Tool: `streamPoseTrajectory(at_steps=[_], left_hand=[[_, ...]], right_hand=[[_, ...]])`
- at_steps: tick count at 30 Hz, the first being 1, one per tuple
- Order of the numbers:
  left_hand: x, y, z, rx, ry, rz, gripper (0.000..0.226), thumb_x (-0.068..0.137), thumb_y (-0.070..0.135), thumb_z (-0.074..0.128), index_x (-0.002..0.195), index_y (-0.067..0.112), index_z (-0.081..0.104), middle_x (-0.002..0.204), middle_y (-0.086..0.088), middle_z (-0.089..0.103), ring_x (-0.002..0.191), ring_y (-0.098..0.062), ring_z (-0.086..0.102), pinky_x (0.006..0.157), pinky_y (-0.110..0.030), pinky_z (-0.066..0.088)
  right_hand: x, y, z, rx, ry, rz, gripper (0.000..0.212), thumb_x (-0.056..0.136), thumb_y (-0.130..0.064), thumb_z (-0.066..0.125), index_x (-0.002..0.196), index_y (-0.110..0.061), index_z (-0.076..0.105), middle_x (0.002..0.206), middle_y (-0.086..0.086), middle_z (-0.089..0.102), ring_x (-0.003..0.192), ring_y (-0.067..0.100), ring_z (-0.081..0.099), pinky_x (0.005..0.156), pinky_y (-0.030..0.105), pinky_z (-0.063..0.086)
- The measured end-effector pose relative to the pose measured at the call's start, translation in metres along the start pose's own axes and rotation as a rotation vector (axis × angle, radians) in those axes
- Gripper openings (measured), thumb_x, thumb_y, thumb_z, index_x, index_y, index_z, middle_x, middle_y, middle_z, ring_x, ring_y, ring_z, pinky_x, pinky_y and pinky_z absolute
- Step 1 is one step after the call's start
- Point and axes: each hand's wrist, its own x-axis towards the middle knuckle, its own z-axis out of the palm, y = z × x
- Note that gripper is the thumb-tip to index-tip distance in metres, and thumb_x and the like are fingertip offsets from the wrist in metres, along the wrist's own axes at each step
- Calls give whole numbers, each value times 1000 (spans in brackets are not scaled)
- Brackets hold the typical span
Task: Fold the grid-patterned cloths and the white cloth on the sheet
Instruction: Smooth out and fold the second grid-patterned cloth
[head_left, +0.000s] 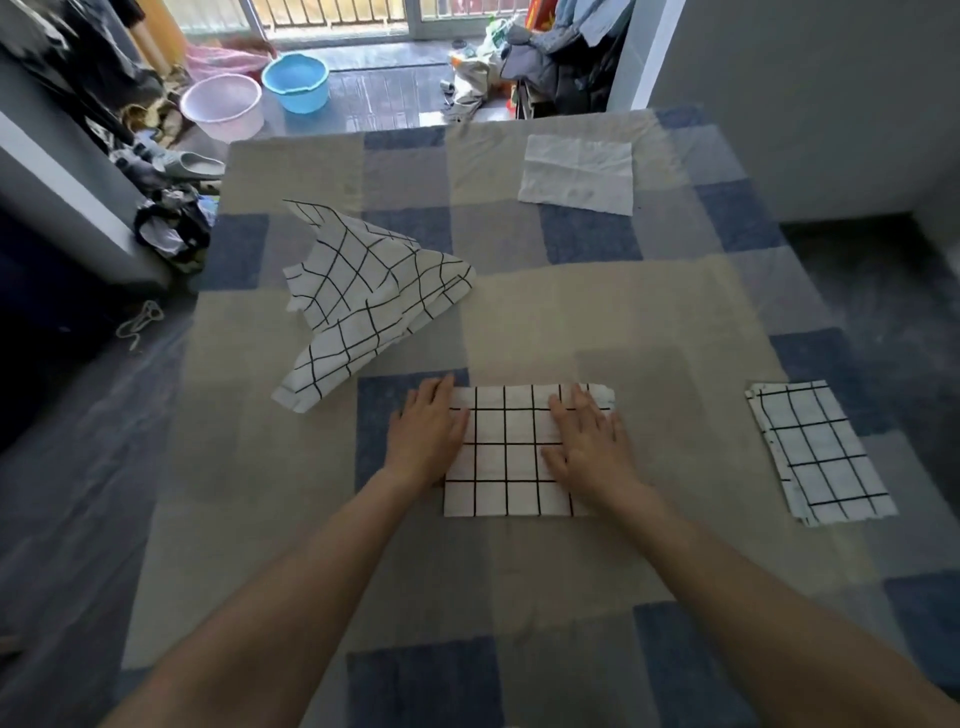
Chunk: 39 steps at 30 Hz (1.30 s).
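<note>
Grid-patterned cloths (514, 449): 3; white cloth (577, 174): 1

Matt woven sheet (597, 312); white cloth (576, 174) creased, perhaps papery.

A bed covered by a checked sheet (597, 312) in beige, grey and blue squares carries everything. Four cloths lie directly on it, well apart from one another. A white cloth with a black grid, folded into a flat rectangle (511, 452), lies near the front middle. A second grid-patterned cloth, folded into a narrower rectangle (818, 449), lies by the right edge. A third grid-patterned cloth, loose and rumpled (363, 291), sits left of centre with one corner sticking up. A plain white creased cloth (576, 174) lies spread flat near the far edge.
</note>
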Motion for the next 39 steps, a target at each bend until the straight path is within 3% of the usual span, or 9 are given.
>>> streamPoseTrajectory(at_steps=[3, 6, 10, 18, 23, 28, 32, 35, 39], left_hand=[[19, 7, -6, -55, -63, -80, 45, 92, 37, 54, 131, 16, 49, 136, -7, 42, 125, -28, 39, 100, -45, 38], [30, 10, -8, -164, -75, -121, 21, 87, 29, 62, 106, 20, 59, 126, -4, 47, 118, -23, 42, 95, -42, 45], [31, 13, -10, -290, -69, -130, 24, 86, 25, 64, 107, 19, 54, 113, -2, 54, 104, -21, 51, 87, -39, 48], [19, 11, -17, -526, -93, -332, 45, 85, 14, 67, 124, 9, 45, 94, -1, 55, 81, -14, 53, 67, -26, 46], [6, 7, -23, -438, -228, -378, 11, 88, 24, 63, 82, 16, 62, 94, -7, 68, 85, -20, 61, 71, -30, 49], [-14, 24, -43, -803, -97, -400, 21, 90, 14, 63, 109, 13, 53, 96, -5, 63, 78, -12, 59, 58, -22, 48], [-41, 50, -68, -1224, 76, -410, 38, 91, 2, 57, 121, 19, 40, 95, -13, 65, 66, -18, 67, 48, -25, 53], [-57, 60, -75, -1394, 66, -377, 44, 93, -4, 49, 124, 27, 44, 79, -9, 69, 57, -17, 70, 48, -27, 54], [-71, 65, -82, -1442, 82, -352, 40, 92, 0, 46, 118, 28, 54, 61, 0, 71, 55, -15, 69, 47, -27, 53]], right_hand=[[-15, -12, -17, -2, 226, -63, 77, 71, -16, 69, 142, -17, 39, 153, 14, 29, 139, 31, 24, 111, 52, 28], [-39, -22, -14, 130, 314, -182, 58, 64, -9, 73, 121, -15, 60, 121, 9, 58, 110, 29, 57, 87, 40, 53], [-71, -33, 11, 123, 43, -213, 47, 84, -28, 60, 130, -21, 51, 129, 1, 49, 119, 20, 48, 96, 35, 45], [-80, -41, 19, 23, 44, -190, 45, 85, -32, 55, 128, -21, 48, 132, 2, 44, 122, 24, 42, 94, 36, 41], [-84, -42, 17, -12, 15, -181, 50, 84, -31, 53, 132, -19, 43, 134, 5, 41, 124, 26, 40, 94, 37, 40], [-93, -52, 11, 14, -18, -98, 87, 78, -49, 64, 148, -24, 20, 144, 4, 31, 133, 25, 33, 107, 42, 31], [-105, -70, 5, 120, 217, -81, 111, 62, -58, 74, 151, -24, 17, 149, 5, 30, 138, 23, 31, 111, 43, 31], [-111, -77, -4, 180, 496, -88, 93, 60, -48, 73, 141, -17, 38, 138, 5, 46, 128, 21, 44, 101, 42, 43], [-121, -76, -27, 355, 582, -154, 41, 82, -31, 68, 121, -22, 59, 118, -4, 61, 108, 17, 57, 86, 34, 48]])
